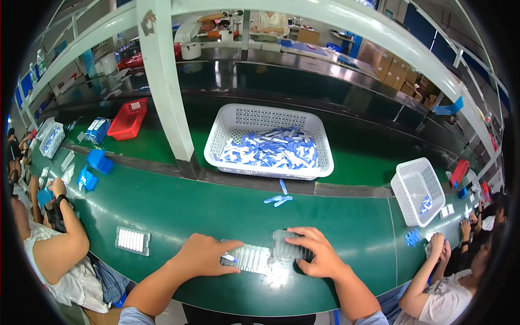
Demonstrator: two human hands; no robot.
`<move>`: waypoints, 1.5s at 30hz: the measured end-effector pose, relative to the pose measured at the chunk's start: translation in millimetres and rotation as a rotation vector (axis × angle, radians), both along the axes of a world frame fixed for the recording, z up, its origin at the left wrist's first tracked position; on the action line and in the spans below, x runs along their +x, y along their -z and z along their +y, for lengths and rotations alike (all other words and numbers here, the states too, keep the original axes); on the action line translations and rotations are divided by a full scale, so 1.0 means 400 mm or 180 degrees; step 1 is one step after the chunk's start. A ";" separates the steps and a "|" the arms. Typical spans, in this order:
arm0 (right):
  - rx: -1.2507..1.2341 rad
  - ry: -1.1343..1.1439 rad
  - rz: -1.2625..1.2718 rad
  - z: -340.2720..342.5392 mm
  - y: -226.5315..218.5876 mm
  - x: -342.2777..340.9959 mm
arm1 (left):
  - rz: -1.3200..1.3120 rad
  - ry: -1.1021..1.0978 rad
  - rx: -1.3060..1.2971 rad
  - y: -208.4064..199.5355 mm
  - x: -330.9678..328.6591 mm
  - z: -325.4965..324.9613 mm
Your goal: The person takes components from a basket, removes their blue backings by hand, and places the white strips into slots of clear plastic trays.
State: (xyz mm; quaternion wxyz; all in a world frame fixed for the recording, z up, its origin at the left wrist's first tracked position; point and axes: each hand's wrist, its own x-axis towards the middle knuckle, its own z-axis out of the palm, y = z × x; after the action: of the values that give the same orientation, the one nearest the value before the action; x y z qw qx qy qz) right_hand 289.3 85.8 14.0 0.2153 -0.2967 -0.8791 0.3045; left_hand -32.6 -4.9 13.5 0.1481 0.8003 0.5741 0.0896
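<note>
My left hand [208, 255] grips the left end of a clear plastic tray [253, 259] with a row of narrow slots, thumb at the near edge and fingers at the far edge. A small white-and-blue stick [230, 258] lies at that end, between thumb and forefinger. Just right of it, my right hand [320, 253] holds a second clear slotted tray [282, 245] by its right side, fingers curved over it and partly hiding it. Farther left on the green table sits another clear tray [132, 241] with white pieces in a row.
Ahead, a large white basket [216, 138] holds a heap of blue-and-white sticks; several loose sticks [279, 200] lie before it. A white post [168, 81] rises left of the basket. Another white basket [403, 189] stands right. Co-workers sit at both sides, one arm [70, 230] near at left.
</note>
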 end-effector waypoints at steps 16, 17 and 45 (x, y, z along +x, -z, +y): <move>0.0684 -0.0336 -0.0384 0.055 0.019 -0.029 | -0.0316 -0.0197 0.0850 0.043 -0.036 0.074; 0.0681 -0.0357 -0.0380 0.055 0.019 -0.026 | -0.0429 -0.0190 0.0974 0.049 -0.031 0.077; 0.0953 -0.0201 0.0045 -0.006 0.033 -0.058 | -0.0049 -0.0425 0.0721 0.034 0.024 -0.009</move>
State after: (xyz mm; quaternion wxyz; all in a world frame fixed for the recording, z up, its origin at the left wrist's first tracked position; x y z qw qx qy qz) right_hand 266.3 83.5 0.9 0.2536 -0.2313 -0.9221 0.1787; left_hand -23.1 -8.6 0.0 0.0549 0.7712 0.6111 0.1697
